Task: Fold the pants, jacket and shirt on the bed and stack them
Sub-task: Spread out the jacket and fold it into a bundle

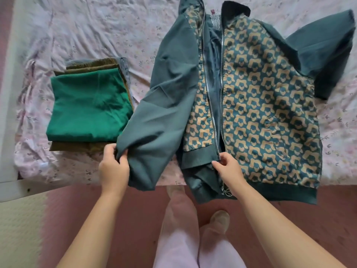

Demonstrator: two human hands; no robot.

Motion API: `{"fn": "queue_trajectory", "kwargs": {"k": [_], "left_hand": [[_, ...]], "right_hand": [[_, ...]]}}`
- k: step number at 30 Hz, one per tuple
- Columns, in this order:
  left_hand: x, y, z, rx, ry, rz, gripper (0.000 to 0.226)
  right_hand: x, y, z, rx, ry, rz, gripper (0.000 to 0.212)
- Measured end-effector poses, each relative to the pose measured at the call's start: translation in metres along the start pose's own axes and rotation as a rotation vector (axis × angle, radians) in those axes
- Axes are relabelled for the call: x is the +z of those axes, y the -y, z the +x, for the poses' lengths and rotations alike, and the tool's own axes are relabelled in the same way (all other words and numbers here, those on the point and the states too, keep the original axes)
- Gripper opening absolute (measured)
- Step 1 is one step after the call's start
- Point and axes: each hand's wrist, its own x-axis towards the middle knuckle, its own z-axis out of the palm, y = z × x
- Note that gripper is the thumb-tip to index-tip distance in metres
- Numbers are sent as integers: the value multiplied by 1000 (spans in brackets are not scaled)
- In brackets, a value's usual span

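Nearest to me: two bare forearms, and below them pale pink trouser legs (179, 238) and a beige slipper (220, 219) on the reddish floor (116, 219).

Left hand (113, 165): fingers curled, pinching the cuff end of a plain teal sleeve (164, 105). The sleeve runs slantwise from the shoulder down to the bed's near edge, and its cuff hangs just past that edge.

Right hand (229, 169): thumb and fingertips are closed in a narrow pinch on the zipper edge, at the ribbed hem (199, 153).

Jacket (260, 97): teal with a tan repeating print, lying front up on the right part of the bed, collar away from me. The zipper (212, 105) is undone and dark lining shows between the two halves. The hem overhangs the near edge of the bed. The other sleeve (324, 45) is bent up at far right.

Shirt (88, 105): green, folded square, left of the jacket and touching the held sleeve. It sits on top of the folded olive-brown pants (92, 64), whose edges show above and below it. A grey strip (124, 68) runs along the stack's right side; I cannot tell which garment it belongs to.

Bed sheet (96, 29): pale pink floral, creased. A white bed frame (7, 113) is at the left.
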Motion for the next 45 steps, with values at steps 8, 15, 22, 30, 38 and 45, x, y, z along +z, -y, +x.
{"fn": "queue_trajectory", "kwargs": {"k": [8,15,22,30,38,45], "left_hand": [[5,-4,62,17,-9,283,40],[59,12,-18,510,-188,328,45],[110,10,-78,240,383,85,50],[146,2,-118,148,581,141,63],[177,-5,-138,306,570,243,62],[196,-16,-147,260,562,113,21]], "right_hand": [[8,13,5,15,-208,-122,30],[13,6,22,-16,-348,-81,21],[-4,4,17,-9,-73,210,24],[-73,-40,7,85,-480,355,23],[-112,-97,19,229,-567,325,6],[-122,-111,19,149,-581,400,14]]}}
